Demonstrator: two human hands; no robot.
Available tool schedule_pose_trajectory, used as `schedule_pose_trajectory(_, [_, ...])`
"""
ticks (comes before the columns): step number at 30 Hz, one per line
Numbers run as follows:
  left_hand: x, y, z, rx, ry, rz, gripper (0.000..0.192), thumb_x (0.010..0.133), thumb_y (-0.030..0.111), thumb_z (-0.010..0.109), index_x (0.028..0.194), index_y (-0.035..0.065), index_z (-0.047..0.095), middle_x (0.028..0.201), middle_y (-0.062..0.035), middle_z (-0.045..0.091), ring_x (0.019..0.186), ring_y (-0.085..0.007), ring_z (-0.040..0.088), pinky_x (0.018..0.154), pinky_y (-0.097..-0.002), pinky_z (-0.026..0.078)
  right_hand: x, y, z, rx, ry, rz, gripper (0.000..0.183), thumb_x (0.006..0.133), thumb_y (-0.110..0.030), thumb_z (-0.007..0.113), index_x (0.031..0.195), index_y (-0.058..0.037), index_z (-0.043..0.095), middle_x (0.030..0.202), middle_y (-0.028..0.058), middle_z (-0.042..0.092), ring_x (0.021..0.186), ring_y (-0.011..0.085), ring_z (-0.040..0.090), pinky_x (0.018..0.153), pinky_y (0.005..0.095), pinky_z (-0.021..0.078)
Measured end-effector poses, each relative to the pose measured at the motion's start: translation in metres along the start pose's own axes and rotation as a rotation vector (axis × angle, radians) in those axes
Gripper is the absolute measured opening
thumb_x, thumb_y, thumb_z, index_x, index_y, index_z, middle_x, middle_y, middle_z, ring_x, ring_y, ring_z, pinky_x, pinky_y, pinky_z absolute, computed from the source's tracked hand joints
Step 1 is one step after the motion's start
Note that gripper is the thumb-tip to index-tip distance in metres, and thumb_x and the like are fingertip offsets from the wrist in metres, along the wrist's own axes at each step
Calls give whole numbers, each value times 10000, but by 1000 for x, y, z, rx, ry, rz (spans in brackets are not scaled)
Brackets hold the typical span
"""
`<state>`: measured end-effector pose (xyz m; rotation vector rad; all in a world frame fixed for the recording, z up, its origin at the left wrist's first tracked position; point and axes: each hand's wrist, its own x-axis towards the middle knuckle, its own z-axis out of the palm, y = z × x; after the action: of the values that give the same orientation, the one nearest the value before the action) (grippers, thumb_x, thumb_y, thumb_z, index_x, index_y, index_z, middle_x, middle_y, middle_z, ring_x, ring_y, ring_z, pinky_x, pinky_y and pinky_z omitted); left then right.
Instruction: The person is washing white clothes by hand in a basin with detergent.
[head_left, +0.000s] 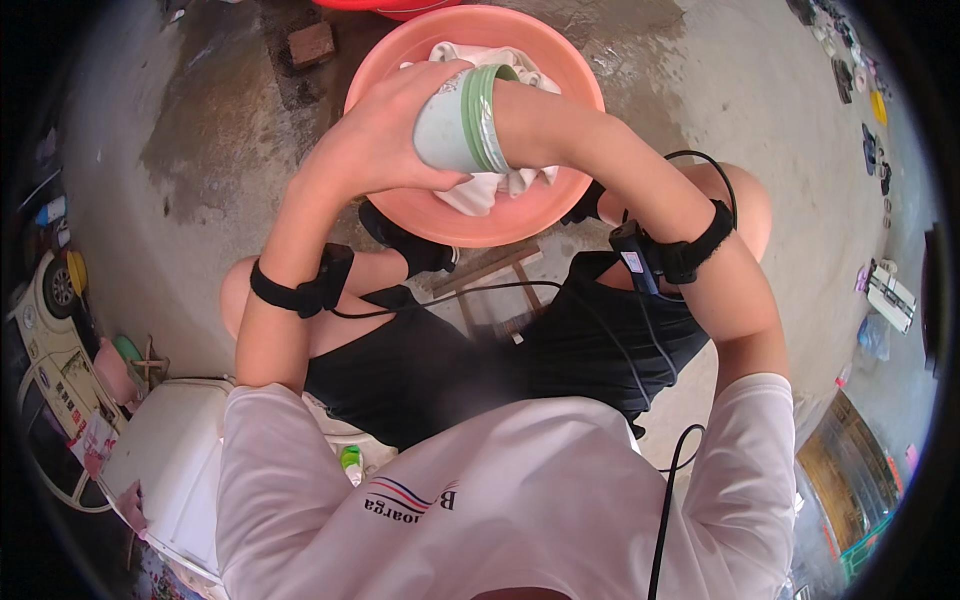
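Observation:
My left hand (382, 135) is wrapped around a pale blue-white plastic canister (446, 139) with green ridges at its rim. The canister lies tilted on its side above an orange plastic basin (472, 232), its mouth turned to the right. Into that mouth goes my right forearm (555, 127) up to about the wrist. My right hand is hidden inside, so its fingers cannot be seen. Beneath the canister, a wet-looking white cloth (469, 199) lies bunched in the basin.
A red basin (397, 6) and a brick (311, 45) lie beyond the orange basin on wet concrete. A wooden frame (487, 274) is between my legs. Black cables (480, 286) run from my arm straps. A toy car (56, 360) stands left; shoes (841, 79) lie far right.

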<state>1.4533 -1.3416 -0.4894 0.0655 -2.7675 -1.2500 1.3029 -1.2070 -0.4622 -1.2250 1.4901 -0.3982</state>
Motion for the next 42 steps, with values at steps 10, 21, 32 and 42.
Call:
schedule_pose_trajectory(10, [8, 20, -17, 136, 197, 80, 866, 563, 213, 865, 1354, 94, 534, 1267, -131, 623, 1147, -325, 612, 987, -413, 491, 15, 6, -13, 392, 122, -114, 332, 1002, -232, 504, 1230, -27, 630, 1142, 67, 672, 1006, 149, 660, 811, 302, 546])
schedule_pose_trajectory(21, [14, 20, -32, 210, 347, -2, 829, 599, 239, 875, 1340, 61, 547, 1271, -149, 630, 1163, -286, 624, 994, -409, 489, 28, -3, -39, 1043, 203, -319, 216, 990, -197, 519, 1029, -39, 662, 857, 22, 658, 786, 127, 622, 713, 268, 499])
schedule_pose_trajectory(32, [-7, -9, -68, 264, 502, -220, 836, 623, 278, 906, 1345, 44, 558, 1203, -117, 681, 1084, -195, 653, 940, -353, 507, 16, 15, -85, 264, 581, -296, 207, 942, -99, 557, 944, 67, 681, 772, 97, 695, 762, 155, 685, 684, 290, 532])
schedule_pose_trajectory(42, [-17, -19, -79, 278, 504, -255, 853, 626, 288, 906, 1359, 43, 545, 1216, -118, 673, 1094, -200, 648, 941, -353, 503, 21, 31, -92, -363, 612, -309, 306, 815, -1, 584, 1105, 39, 677, 1041, 223, 706, 932, 346, 697, 838, 405, 538])
